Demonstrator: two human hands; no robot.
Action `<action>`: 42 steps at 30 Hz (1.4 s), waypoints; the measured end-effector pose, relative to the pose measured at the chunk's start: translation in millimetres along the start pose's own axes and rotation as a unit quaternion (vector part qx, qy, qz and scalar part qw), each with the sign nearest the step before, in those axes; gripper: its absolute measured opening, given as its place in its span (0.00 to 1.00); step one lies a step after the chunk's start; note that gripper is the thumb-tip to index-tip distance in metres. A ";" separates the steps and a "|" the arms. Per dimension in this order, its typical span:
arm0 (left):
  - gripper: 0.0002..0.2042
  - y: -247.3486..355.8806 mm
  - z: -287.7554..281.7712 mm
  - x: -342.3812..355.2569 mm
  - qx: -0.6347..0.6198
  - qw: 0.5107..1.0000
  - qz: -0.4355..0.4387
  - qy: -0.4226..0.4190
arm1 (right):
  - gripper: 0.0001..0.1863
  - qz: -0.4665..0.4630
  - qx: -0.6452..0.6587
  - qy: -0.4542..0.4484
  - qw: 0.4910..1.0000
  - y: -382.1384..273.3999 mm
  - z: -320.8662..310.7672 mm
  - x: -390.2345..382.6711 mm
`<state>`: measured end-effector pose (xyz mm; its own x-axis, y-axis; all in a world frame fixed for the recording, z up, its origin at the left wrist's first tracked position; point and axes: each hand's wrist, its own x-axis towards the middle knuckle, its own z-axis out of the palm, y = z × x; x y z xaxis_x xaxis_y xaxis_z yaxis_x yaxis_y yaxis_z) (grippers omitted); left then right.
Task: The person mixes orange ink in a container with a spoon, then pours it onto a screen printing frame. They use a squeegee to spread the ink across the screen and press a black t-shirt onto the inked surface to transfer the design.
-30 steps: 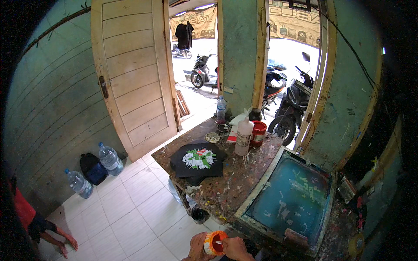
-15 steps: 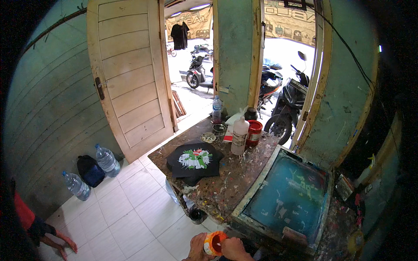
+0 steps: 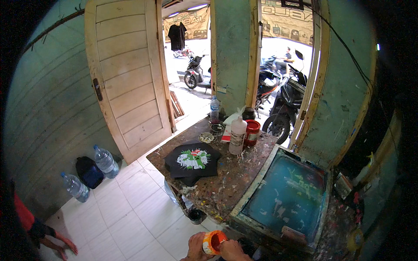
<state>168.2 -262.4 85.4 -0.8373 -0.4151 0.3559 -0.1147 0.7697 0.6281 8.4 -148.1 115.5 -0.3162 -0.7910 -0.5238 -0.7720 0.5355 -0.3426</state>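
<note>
Orange tub (image 3: 211,243) is held at six o'clock in the view, the fingers of the left hand (image 3: 196,246) grasping its nine-o'clock side. Working inside its mouth seems the step in hand; the next move likely calls for a steady left hold. The right hand (image 3: 232,250) curls at the tub's three o'clock, hiding anything between its fingers, so I cannot tell whether they grip; the lower edge crops both hands.

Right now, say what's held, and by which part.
The left hand holds an orange tub by its left side; what the right hand holds is unclear.
</note>
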 end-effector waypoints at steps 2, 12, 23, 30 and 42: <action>0.55 1.5 -0.9 -0.8 0.015 1.000 -0.003 -0.010 | 0.12 -0.032 0.081 0.021 0.996 2.8 1.6 2.5; 0.57 3.0 0.4 -0.5 0.019 1.000 0.013 -0.001 | 0.13 -0.038 0.045 0.072 0.996 -1.7 0.1 -6.2; 0.54 14.0 -9.8 7.6 0.001 1.000 0.016 -0.025 | 0.13 -0.117 0.108 0.019 0.987 -3.5 -6.2 -1.8; 0.56 5.2 -4.0 2.5 -0.002 1.000 0.009 0.004 | 0.13 -0.134 0.146 0.109 0.974 0.7 -7.5 -5.6; 0.53 13.6 -8.4 11.4 -0.038 0.999 -0.006 -0.031 | 0.12 -0.099 0.101 0.036 0.989 4.6 -4.2 -0.2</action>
<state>161.6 -260.7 103.8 -0.8681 -0.3918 0.3048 -0.0868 0.7244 0.6839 2.6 -146.7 117.3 -0.2134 -0.9013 -0.3769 -0.6996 0.4103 -0.5850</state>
